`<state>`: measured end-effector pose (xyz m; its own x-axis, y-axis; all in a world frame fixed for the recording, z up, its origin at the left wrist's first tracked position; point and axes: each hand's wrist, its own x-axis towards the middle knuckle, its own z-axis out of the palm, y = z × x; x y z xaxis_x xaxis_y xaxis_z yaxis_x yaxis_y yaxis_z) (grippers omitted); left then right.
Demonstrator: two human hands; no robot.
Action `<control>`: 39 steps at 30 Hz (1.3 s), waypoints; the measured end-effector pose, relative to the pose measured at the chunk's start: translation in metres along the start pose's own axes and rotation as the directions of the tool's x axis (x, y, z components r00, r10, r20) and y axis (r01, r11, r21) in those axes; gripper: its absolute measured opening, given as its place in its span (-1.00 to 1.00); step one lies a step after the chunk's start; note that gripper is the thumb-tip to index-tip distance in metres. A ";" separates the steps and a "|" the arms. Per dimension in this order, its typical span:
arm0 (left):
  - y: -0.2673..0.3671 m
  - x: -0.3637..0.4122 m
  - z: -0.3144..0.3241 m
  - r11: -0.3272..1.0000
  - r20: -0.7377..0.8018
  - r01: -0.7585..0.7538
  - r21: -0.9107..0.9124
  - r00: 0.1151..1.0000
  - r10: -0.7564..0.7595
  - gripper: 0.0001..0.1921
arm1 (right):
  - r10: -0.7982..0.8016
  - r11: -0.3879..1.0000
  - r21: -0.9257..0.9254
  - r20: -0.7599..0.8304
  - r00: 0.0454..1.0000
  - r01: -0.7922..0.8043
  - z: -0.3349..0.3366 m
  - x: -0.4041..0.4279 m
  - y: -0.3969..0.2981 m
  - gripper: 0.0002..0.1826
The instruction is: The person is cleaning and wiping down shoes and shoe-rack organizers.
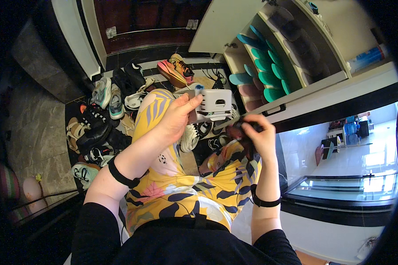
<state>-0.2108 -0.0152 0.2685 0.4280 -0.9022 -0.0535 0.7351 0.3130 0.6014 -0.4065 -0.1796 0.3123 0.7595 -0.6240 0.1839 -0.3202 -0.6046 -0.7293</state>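
My left hand (177, 121) grips a white and grey plastic holder (218, 100) by its near left side, thumb on top. The holder has notches along one side and a rounded cut-out. To its right, my right hand (261, 134) has its fingers closed on a dark, reddish-brown item (236, 131), perhaps a shoe; blur and the fingers hide its shape. Below the holder, a white shoe (189, 139) lies on the floor between my knees. A black shoe with white laces (215, 143) is beside it.
Many shoes (99, 132) crowd the floor ahead and left, with a pink-and-yellow sneaker (172, 73) at the far side. To the right, an open shoe cabinet (287, 99) holds green rounded pieces (267, 78) in rows. Its door (219, 26) stands open near a dark red door (146, 20).
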 end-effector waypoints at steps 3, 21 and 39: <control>-0.019 -0.002 0.013 0.984 -0.048 -0.081 0.159 0.995 0.090 -0.71 | -0.255 0.959 0.017 -0.383 0.888 0.283 0.015 0.003 -0.049 -0.76; -0.033 -0.018 0.035 0.988 0.011 -0.125 0.090 0.992 0.125 -0.69 | -0.193 0.981 -0.056 -0.410 0.892 0.187 0.034 0.019 -0.060 -0.84; -0.057 -0.008 0.043 0.996 0.100 -0.070 -0.052 0.992 0.075 -0.51 | -0.666 0.562 -0.658 -0.001 0.746 0.501 0.039 -0.038 -0.057 -0.61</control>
<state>-0.2784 -0.0380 0.2689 0.4268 -0.9015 0.0718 0.7299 0.3902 0.5613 -0.3952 -0.1022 0.3213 0.7793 -0.0639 0.6233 -0.1726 -0.9782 0.1155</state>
